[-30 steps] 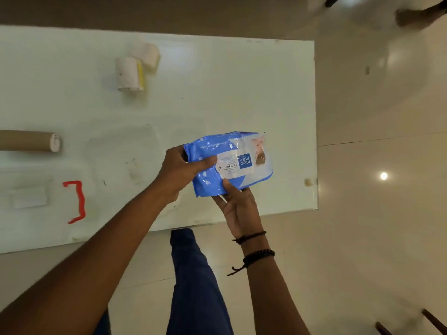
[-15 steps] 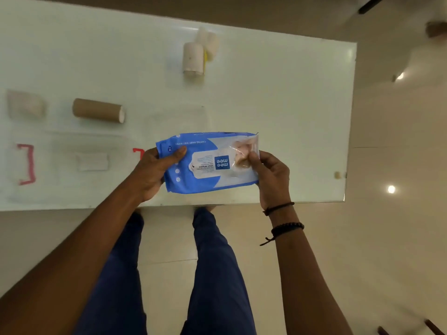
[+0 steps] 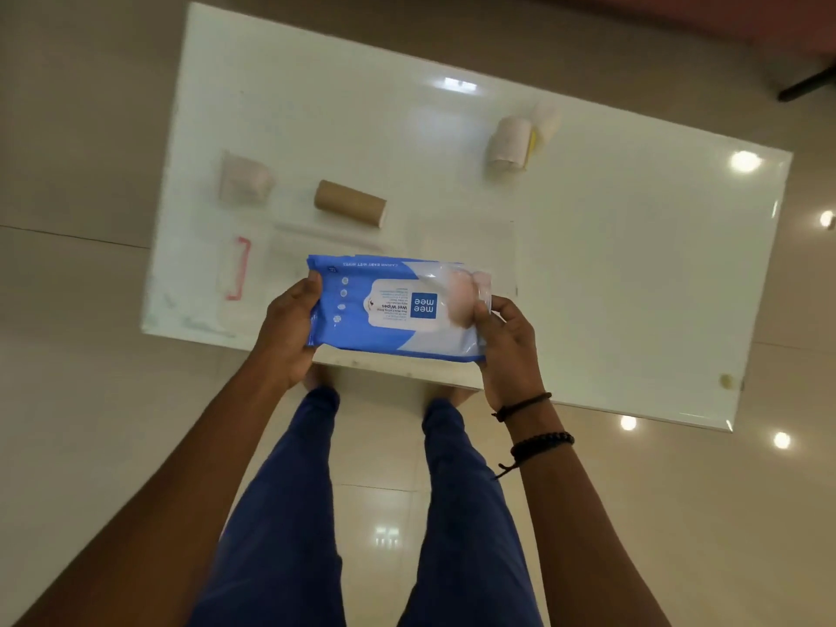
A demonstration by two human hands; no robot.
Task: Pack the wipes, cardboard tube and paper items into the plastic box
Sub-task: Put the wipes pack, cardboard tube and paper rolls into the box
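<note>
I hold a blue and white pack of wet wipes (image 3: 389,310) flat above the near edge of the white table (image 3: 610,264). My left hand (image 3: 289,337) grips its left end and my right hand (image 3: 506,350) grips its right end. A brown cardboard tube (image 3: 350,203) lies on its side beyond the pack. A pale paper roll (image 3: 244,181) lies to the tube's left. Two more paper rolls (image 3: 511,142) stand at the back right. The clear plastic box (image 3: 289,251) with a red clip (image 3: 239,269) sits just behind the pack, faint and partly hidden.
A clear flat lid-like sheet (image 3: 470,242) lies right of the box. My legs in blue trousers (image 3: 380,513) stand at the table's near edge on a glossy tiled floor. A dark furniture leg (image 3: 805,83) shows at the far right.
The view swung so the table appears tilted and its left end came into sight. My right hand shifted from under the pack to its right end; the pack turned level.
</note>
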